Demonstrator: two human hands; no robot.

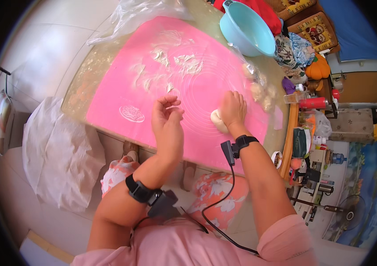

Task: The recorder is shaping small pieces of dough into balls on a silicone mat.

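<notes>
A pink silicone pastry mat [115, 89] with printed rings covers much of the table before me. My right hand [233, 109] presses with curled fingers against a ball of white dough [219, 121] on the right part of the mat. Raised over the mat's middle, my left hand [168, 114] has loosely bent fingers and holds nothing. Patches of flour [188, 64] lie scattered beyond it. Right of my right hand, a clear plastic bag [259, 88] with pale lumps inside rests on the mat's edge.
A light blue plastic basin [248, 28] stands at the far right of the table. Thin clear plastic [142, 15] lies at the far left edge. A red-bodied container [313, 103] and other household items crowd a wooden surface on the right. A white cloth-covered object [60, 153] is at the left.
</notes>
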